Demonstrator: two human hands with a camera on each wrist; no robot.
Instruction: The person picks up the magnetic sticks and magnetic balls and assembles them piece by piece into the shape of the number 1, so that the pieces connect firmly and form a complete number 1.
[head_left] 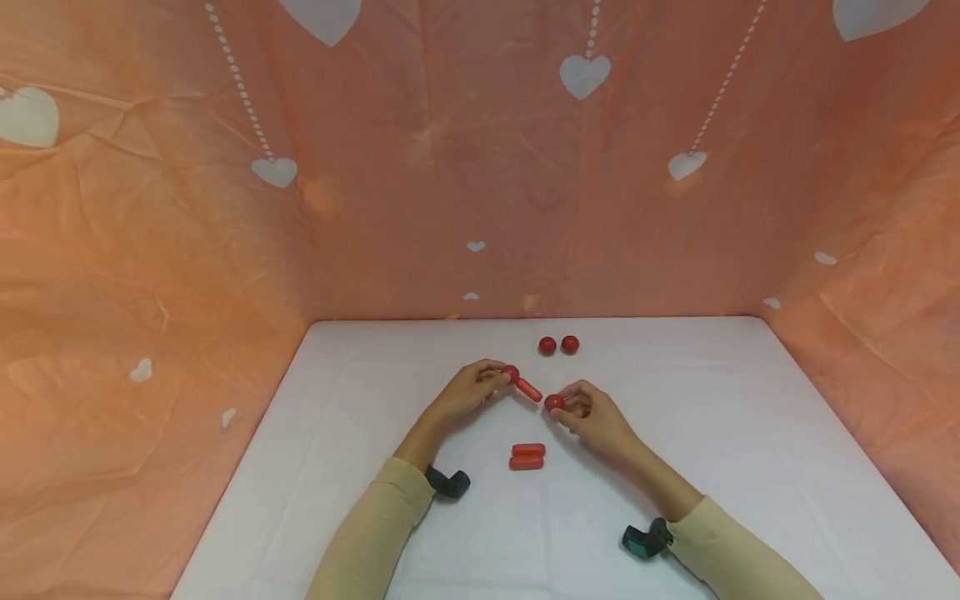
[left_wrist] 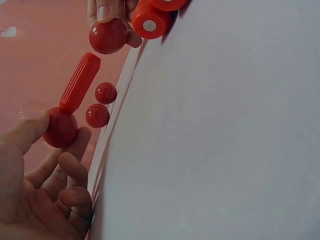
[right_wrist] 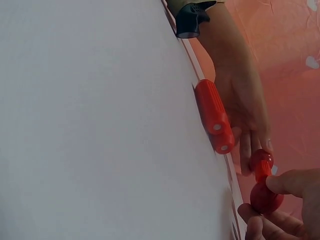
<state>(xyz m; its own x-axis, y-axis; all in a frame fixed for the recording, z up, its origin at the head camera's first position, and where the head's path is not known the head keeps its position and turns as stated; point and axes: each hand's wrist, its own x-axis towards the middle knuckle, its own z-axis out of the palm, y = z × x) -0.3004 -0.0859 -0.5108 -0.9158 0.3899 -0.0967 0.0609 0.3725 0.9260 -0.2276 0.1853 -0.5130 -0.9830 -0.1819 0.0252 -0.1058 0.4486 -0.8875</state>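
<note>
My left hand (head_left: 468, 389) pinches a glossy red ball (left_wrist: 61, 127) between thumb and fingers. From that ball a ridged red rod (left_wrist: 80, 82) sticks out, its free end pointing toward the other hand. In my right hand (head_left: 597, 421) another red ball (head_left: 554, 402) is held between thumb and fingertips, a small gap from the rod's end in the head view. Two more red rods (head_left: 527, 456) lie side by side on the table, nearer the body; pale discs show on their ends in the right wrist view. Two loose red balls (head_left: 558, 345) sit behind the hands.
The white table (head_left: 675, 367) stands against an orange cloth backdrop (head_left: 450, 183) with pale hearts, which also rises on both sides. A dark wrist camera (head_left: 448, 483) is on the left wrist and another (head_left: 647, 539) on the right.
</note>
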